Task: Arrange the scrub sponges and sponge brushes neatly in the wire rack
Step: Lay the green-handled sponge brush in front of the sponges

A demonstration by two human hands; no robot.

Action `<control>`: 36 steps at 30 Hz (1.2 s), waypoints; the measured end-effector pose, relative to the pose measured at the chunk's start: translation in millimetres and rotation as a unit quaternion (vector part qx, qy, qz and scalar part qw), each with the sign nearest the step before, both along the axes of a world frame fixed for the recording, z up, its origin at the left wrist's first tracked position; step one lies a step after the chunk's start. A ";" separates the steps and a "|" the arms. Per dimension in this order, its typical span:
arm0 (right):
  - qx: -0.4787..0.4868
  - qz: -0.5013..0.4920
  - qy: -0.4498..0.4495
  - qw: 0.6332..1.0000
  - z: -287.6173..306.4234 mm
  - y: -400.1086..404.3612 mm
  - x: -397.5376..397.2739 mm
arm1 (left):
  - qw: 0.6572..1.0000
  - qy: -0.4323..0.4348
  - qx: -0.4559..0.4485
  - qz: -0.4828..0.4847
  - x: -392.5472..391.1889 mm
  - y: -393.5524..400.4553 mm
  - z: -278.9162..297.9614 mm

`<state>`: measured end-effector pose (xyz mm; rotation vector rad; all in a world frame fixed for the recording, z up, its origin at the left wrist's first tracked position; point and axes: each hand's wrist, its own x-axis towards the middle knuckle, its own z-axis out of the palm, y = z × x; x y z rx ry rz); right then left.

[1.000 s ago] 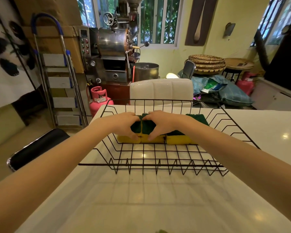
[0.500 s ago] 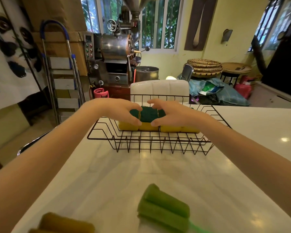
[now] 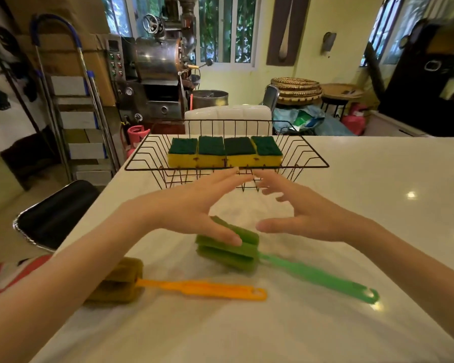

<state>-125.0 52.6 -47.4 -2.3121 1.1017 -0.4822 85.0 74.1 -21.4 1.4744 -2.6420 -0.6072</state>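
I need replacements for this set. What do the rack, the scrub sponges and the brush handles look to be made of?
Wire rack: thin metal rod, seemingly black-coated, matte.
Scrub sponges: yellow foam, with a coarse dark green scouring layer on top.
Green brush and orange brush: glossy moulded handles, likely plastic; soft-looking ribbed sponge heads.

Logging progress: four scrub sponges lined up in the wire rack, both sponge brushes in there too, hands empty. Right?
Not quite. The head view shows the green sponge brush and the orange sponge brush lying on the table, outside the wire rack. The four scrub sponges are lined up inside it, and the left hand and right hand are empty.
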 end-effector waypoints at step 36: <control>-0.047 -0.012 0.221 0.974 35.6 -5.1 -17.7 | 0.996 -0.036 -0.077 -0.035 5.0 -23.1 13.3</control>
